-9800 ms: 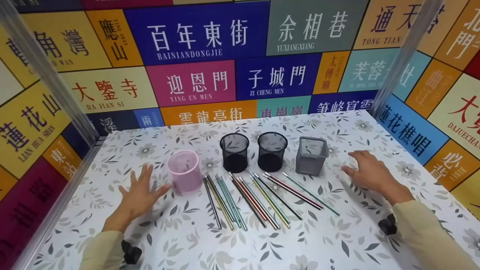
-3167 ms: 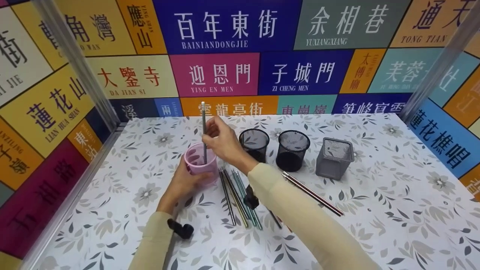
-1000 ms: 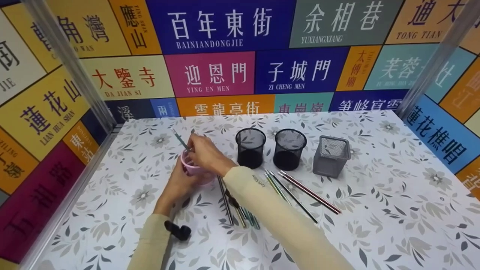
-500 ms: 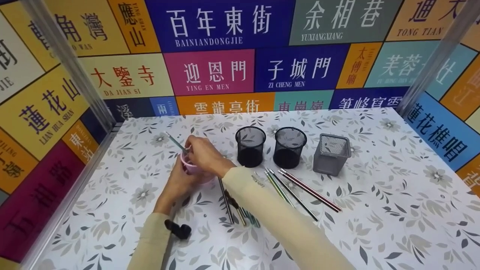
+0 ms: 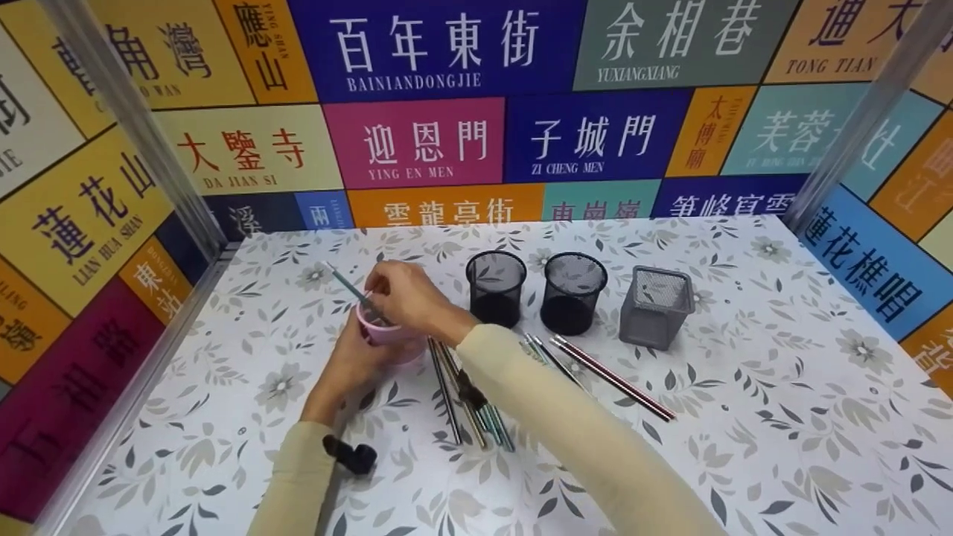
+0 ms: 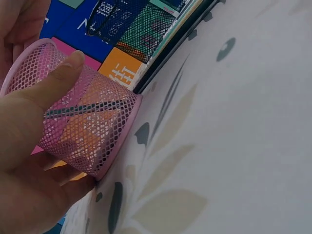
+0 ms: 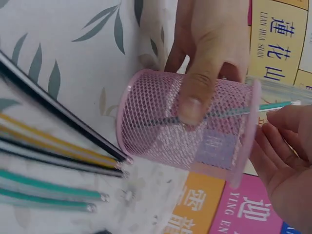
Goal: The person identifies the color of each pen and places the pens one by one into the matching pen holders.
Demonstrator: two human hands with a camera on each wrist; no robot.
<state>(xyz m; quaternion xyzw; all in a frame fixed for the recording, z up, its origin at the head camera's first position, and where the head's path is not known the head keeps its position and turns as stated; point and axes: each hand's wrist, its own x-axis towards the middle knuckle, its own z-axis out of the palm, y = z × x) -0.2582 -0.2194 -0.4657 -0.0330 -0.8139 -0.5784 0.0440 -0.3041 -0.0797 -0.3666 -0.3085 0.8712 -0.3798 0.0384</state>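
A pink mesh pencil cup [image 5: 381,335] stands at the left of the group. My left hand [image 5: 357,368] grips its side; in the left wrist view the thumb lies across the mesh and the fingers curl beneath. A teal pencil [image 5: 345,281] leans in the cup, its upper end jutting past the rim on the left. Through the mesh in the right wrist view, the pencil's lower part shows as a dark slanting line. My right hand [image 5: 409,298] hovers at the rim, its fingers loosely bent beside the pencil [image 7: 278,105] and holding nothing.
Two black mesh cups [image 5: 495,294] and a grey square mesh holder [image 5: 655,309] stand to the right. Several pencils [image 5: 447,402], black, gold and teal, lie near the pink cup. Dark red pencils [image 5: 614,378] lie further right. My right sleeve [image 5: 566,417] covers others.
Earlier both hands were spread apart, then the right held a pencil upright over the cup. Now that hand has let go, and a teal pencil leans left inside the cup.
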